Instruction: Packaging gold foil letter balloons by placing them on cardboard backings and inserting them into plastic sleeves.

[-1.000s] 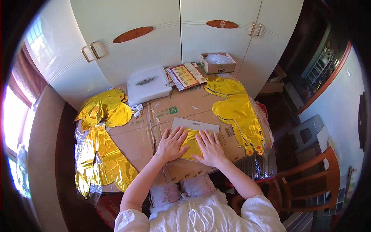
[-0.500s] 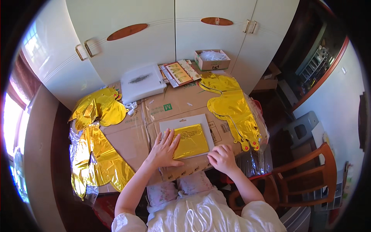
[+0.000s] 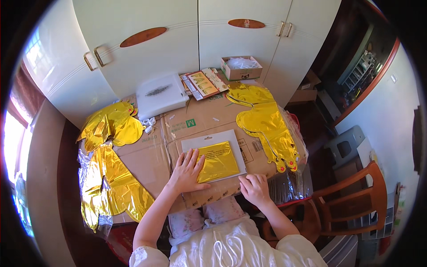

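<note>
A flat, folded gold foil balloon [image 3: 219, 161] lies on a white card [image 3: 189, 144] with a hang hole at its top, in the middle of the cardboard-covered table. My left hand [image 3: 187, 174] rests flat over the card's left side, fingers stretched out across the left edge of the foil. At the card's lower right corner is my right hand [image 3: 255, 189], its fingers curled and pressed together. Whether they pinch the card's edge or something thin there is too small to make out.
Large gold foil balloons lie flat at the right [image 3: 262, 118], back left [image 3: 109, 124] and front left [image 3: 113, 180]. A white plastic case [image 3: 161, 95], printed cards [image 3: 204, 84] and a small box [image 3: 241, 71] stand along the back. A wooden chair [image 3: 351, 200] is at right.
My right hand has drawn slightly toward me, with its fingertips at the card's corner. My left hand keeps its place on the card. The whole view has shifted a little.
</note>
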Available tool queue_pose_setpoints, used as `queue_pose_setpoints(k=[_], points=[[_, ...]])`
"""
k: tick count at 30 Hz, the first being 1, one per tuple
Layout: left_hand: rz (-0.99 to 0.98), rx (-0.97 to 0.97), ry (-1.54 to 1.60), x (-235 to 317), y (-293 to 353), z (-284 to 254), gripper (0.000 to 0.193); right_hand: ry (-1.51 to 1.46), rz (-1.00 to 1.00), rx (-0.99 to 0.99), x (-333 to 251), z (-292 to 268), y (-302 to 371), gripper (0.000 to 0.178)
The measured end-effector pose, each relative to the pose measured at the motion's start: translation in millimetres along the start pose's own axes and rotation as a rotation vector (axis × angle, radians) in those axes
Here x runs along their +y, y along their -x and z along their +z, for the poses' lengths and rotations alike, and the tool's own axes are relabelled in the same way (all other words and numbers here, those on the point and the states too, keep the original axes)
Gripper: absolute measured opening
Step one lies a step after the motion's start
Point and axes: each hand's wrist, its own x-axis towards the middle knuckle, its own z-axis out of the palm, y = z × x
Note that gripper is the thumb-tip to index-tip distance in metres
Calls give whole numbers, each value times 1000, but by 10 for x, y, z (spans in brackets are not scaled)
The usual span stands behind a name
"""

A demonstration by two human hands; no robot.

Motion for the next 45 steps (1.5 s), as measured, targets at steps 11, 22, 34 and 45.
queue_pose_setpoints(k=[11,22,34,45], points=[[22,29,-24,-22,11,37,94,34,-16,-63,-82,10,-75,39],[-10,2,-17,10,7,7,102,73,25,-108,-127,109,-148,34],[-15,-16,-3,15,37,-45,103,114,26,-81,-178,114,-153,34],[-593,419,25,-1746,-99,-43,18,29,-60,48,-148,104,-152,21]])
